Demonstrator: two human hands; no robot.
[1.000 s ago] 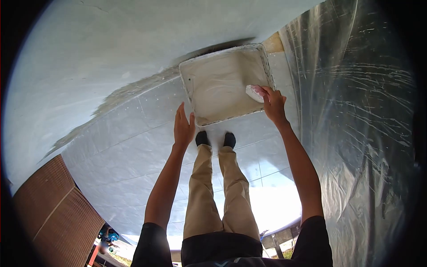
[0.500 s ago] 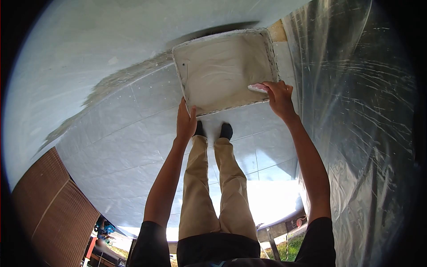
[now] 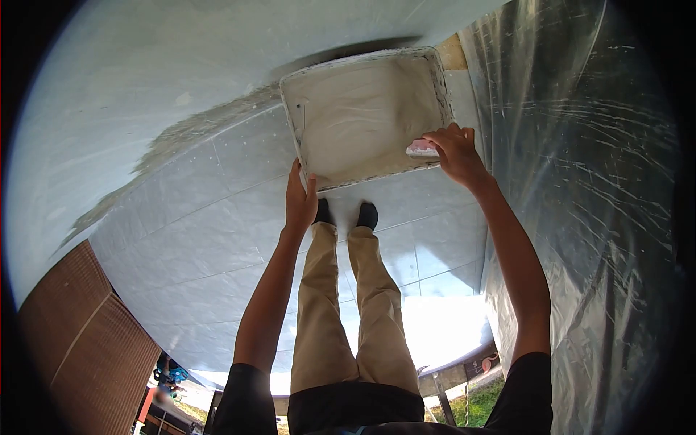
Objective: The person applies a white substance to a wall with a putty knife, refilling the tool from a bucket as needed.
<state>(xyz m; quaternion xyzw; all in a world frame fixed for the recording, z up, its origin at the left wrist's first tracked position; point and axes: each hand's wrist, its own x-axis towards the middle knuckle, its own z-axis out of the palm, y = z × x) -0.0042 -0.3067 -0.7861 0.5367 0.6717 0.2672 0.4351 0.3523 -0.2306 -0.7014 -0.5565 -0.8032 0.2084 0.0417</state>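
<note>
A shallow rectangular tray (image 3: 377, 175) with a crusted, smeared rim holds a pale grey-beige wet paste (image 3: 355, 119) with swirl marks. My left hand (image 3: 299, 199) grips the tray's near left corner, thumb over the rim and fingers along the outer side. At the near right corner, my right hand (image 3: 460, 156) pinches a small flat pink tool (image 3: 422, 148) smeared with white paste. The tool overlaps the paste just inside the rim; its exact kind does not show.
A pale wall (image 3: 181, 72) rises beyond the tray, with a rough darker band along its foot. Grey floor tiles (image 3: 210, 239) lie beneath my feet. Clear plastic sheeting (image 3: 580, 203) hangs on the right. Brown corrugated panels (image 3: 87, 312) stand at lower left.
My right hand has turned slightly and moved a little, with the pink tool now tilted so more of its face shows. My left hand stays on the tray.
</note>
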